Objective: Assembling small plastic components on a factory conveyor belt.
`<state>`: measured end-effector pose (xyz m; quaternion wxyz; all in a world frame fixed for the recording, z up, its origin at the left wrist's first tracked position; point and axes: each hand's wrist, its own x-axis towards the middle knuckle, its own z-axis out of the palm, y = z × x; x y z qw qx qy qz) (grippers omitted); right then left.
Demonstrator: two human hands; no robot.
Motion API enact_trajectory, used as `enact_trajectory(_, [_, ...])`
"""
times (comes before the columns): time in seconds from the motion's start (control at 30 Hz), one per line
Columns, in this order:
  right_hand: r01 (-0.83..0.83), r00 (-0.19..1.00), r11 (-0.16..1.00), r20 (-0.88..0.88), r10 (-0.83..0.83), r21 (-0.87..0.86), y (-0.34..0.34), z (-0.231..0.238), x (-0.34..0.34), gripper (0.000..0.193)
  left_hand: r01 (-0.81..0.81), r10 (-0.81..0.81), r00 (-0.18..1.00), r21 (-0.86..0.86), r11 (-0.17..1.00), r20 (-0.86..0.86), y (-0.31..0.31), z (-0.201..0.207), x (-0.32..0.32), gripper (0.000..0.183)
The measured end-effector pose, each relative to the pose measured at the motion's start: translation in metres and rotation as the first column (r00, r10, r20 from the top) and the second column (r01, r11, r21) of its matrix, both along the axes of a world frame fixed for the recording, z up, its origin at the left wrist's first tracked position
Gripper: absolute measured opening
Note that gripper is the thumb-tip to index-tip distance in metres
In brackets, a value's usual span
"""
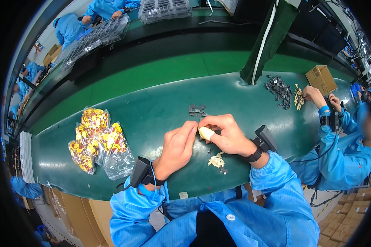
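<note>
A long, glossy green worktable (152, 101) is reached across.
Left hand (179, 146) and right hand (231, 136) (thumb sheathed in a pale-yellow finger cot (205, 132)) are angled inward, fingertips pinched; whether anything is gripped cannot be told. Dark-grey plastic pieces (198, 110) are heaped beyond, thin cream strips (215, 160) nearer.

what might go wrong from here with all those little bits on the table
The right hand is close to the loose pale strips, so a wrist or sleeve might scatter them.

The small piece between the fingertips, mostly hidden, might slip from the left hand and right hand and get mixed up with the loose dark parts just beyond.
</note>
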<state>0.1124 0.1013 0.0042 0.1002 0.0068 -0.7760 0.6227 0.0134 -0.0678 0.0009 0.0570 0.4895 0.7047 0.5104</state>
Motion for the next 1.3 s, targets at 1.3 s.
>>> enact_trajectory(1.3, [0.2,0.918,0.92,-0.392,-0.055,0.338,-0.048,-0.004,-0.038,0.01,-0.021,0.027,0.996,-0.063,0.998,0.089,-0.041,0.017,-0.035,0.009])
